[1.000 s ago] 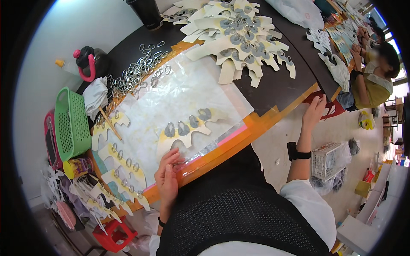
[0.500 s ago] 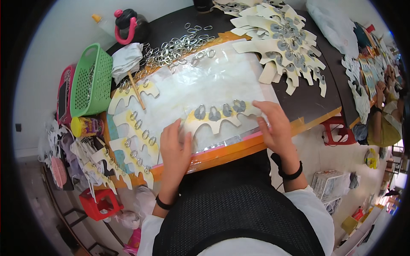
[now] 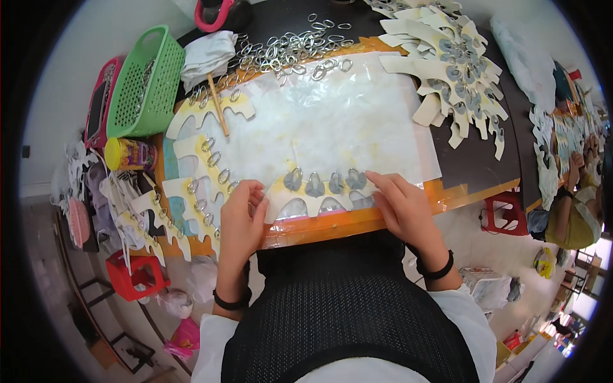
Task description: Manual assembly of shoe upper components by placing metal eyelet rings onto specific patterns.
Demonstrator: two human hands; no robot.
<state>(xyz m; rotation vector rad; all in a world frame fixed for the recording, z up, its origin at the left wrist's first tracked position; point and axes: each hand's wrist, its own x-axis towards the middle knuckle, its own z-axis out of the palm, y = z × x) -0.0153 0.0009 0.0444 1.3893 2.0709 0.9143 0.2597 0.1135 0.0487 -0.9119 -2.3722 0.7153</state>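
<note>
Nearest you is your black mesh-textured garment (image 3: 345, 306), with the orange-taped edge of the table (image 3: 319, 231) just beyond it. Your left hand (image 3: 239, 217) is loosely curled, thumb and fingers slightly parted at the left end of a cream, comb-shaped flat piece with four grey patches and silver oval rings (image 3: 313, 205). Your right hand (image 3: 405, 207) is half open, its forefinger reaching to the piece's right end and its thumb spread lower down. Whether either hand actually grips the piece, you cannot tell from this view. The piece lies flat along the near side of a whitish, yellow-stained translucent sheet (image 3: 332, 121), its prongs pointing toward you.

To the left of the sheet, more cream pieces with silver rings (image 3: 188, 150) lie in a row. Beyond them, a thin light-brown wooden stick (image 3: 218, 108) slants down from a crumpled white cloth (image 3: 207, 57). A green perforated plastic basket (image 3: 143, 86) stands left of the cloth. Farther off, loose silver oval rings (image 3: 287, 51) are scattered over the dark tabletop, and at the far right sits an overlapping pile of cream pieces with grey patches (image 3: 424, 67).
</note>
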